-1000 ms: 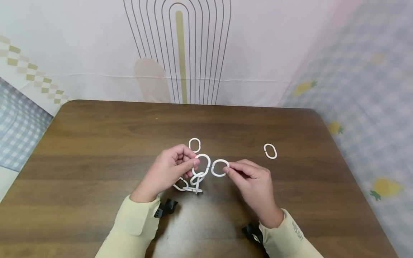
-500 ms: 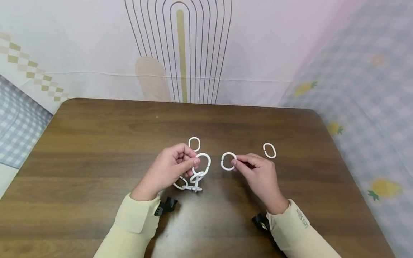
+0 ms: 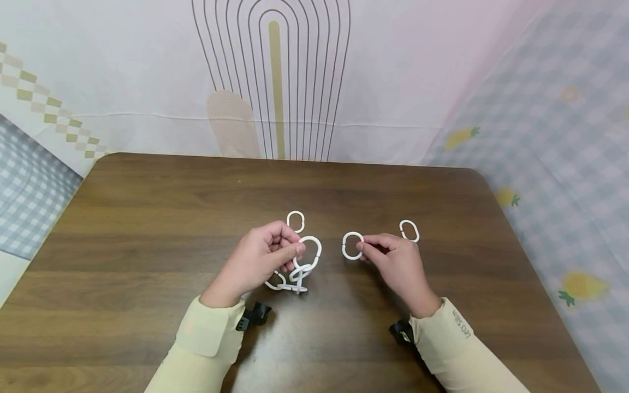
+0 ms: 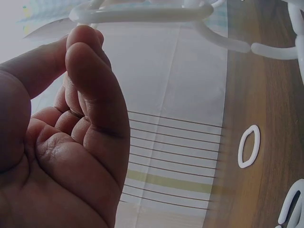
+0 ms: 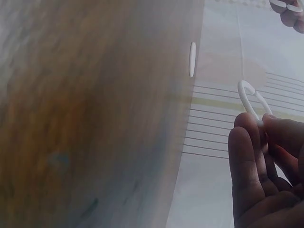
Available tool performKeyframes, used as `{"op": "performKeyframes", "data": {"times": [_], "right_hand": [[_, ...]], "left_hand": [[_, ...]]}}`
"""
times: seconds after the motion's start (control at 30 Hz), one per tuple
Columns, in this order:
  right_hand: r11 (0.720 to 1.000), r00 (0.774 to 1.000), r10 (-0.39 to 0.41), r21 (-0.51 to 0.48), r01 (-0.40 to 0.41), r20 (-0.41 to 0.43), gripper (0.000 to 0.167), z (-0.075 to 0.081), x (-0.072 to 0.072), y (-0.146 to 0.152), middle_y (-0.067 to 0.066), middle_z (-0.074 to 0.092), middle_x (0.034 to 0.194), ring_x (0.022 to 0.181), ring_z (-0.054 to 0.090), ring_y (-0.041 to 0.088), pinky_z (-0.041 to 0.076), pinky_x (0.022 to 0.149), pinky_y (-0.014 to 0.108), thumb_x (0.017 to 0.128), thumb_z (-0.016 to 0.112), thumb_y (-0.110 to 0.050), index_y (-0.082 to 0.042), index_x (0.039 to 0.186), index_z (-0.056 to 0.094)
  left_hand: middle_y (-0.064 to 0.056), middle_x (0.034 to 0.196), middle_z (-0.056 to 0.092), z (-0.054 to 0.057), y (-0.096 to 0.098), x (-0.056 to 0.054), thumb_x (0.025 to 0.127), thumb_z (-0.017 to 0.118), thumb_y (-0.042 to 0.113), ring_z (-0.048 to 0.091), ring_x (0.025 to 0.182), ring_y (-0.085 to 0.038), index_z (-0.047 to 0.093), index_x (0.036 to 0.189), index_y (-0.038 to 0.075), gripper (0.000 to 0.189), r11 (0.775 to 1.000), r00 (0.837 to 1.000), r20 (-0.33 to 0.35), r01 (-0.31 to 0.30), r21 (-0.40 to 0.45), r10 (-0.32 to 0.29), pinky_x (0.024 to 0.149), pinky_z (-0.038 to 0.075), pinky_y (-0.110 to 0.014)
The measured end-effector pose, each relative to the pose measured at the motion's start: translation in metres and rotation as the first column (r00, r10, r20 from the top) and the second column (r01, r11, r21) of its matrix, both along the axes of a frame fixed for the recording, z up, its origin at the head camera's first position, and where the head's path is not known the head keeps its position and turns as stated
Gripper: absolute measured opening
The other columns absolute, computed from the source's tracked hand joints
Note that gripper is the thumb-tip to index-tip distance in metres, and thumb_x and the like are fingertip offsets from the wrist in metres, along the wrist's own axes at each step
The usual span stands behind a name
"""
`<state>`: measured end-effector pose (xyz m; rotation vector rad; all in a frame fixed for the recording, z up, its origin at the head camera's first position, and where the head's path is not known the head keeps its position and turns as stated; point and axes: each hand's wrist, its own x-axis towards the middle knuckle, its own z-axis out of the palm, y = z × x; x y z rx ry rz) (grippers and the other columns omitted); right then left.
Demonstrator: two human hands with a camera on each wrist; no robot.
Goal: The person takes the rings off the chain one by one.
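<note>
My left hand (image 3: 257, 262) pinches a white plastic chain link (image 3: 320, 249) between thumb and fingers. From that link hangs a short chain of several more white links (image 3: 301, 271), its lower part close over the table and partly behind the hand. Across a gap to the right, my right hand (image 3: 402, 267) pinches a single white link (image 3: 351, 234) by its right side, held up and apart from the chain. The right wrist view shows this oval link (image 5: 242, 95) between thumb and fingertips, a small split in its outline.
One loose white link (image 3: 296, 212) lies on the brown wooden table (image 3: 172, 229) just beyond the left hand. Another loose link (image 3: 408, 221) lies behind the right hand. A patterned cloth (image 3: 393, 82) hangs past the table's far edge.
My right hand has moved right and slightly away with its single link, widening the gap to the chain. The left hand stays nearly still with the chain.
</note>
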<state>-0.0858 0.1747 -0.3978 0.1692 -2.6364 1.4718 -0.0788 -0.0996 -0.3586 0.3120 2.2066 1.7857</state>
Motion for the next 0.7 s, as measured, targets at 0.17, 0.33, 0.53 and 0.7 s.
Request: {"op": "performKeyframes", "data": {"times": [0.17,0.33,0.53,0.7], "right_hand": [[0.999,1.000,-0.012,0.050,0.011,0.009,0.012,0.000,-0.003,0.004,0.007,0.075,0.081,0.066,0.069,0.009,0.057,0.062,0.019,0.087,0.079,-0.008,0.000,0.096,0.079],[0.997,0.999,-0.022,0.077,0.020,0.032,0.013,0.001,-0.005,0.007,0.007,0.074,0.080,0.067,0.069,0.010,0.057,0.061,0.019,0.088,0.078,-0.009,-0.001,0.098,0.079],[0.995,0.999,-0.027,0.095,0.024,0.035,0.013,0.000,-0.008,0.010,0.006,0.074,0.075,0.066,0.069,0.013,0.056,0.060,0.019,0.089,0.077,-0.009,-0.001,0.098,0.079],[0.995,0.999,-0.031,0.098,0.027,0.041,0.012,-0.001,-0.011,0.012,0.007,0.074,0.076,0.066,0.070,0.017,0.057,0.060,0.019,0.089,0.077,-0.009,-0.001,0.098,0.079]], "left_hand": [[-0.015,0.083,0.069,0.000,0.000,0.000,0.095,0.070,0.009,0.063,0.065,-0.021,0.064,0.097,0.002,0.009,1.000,1.000,-0.003,0.001,0.000,-0.001,0.062,0.057,-0.030],[-0.016,0.083,0.069,0.001,0.001,0.000,0.095,0.070,0.009,0.064,0.066,-0.026,0.064,0.097,0.002,0.009,1.000,1.000,-0.004,0.008,0.003,-0.008,0.063,0.058,-0.032],[-0.016,0.083,0.069,0.000,0.001,-0.001,0.095,0.070,0.009,0.064,0.066,-0.025,0.064,0.098,0.002,0.009,1.000,1.000,-0.004,0.003,0.000,-0.003,0.063,0.058,-0.034],[-0.017,0.084,0.069,-0.001,0.000,-0.001,0.095,0.070,0.009,0.063,0.065,-0.021,0.065,0.098,0.002,0.009,1.000,1.000,-0.005,0.000,-0.002,0.000,0.062,0.058,-0.032]]}}
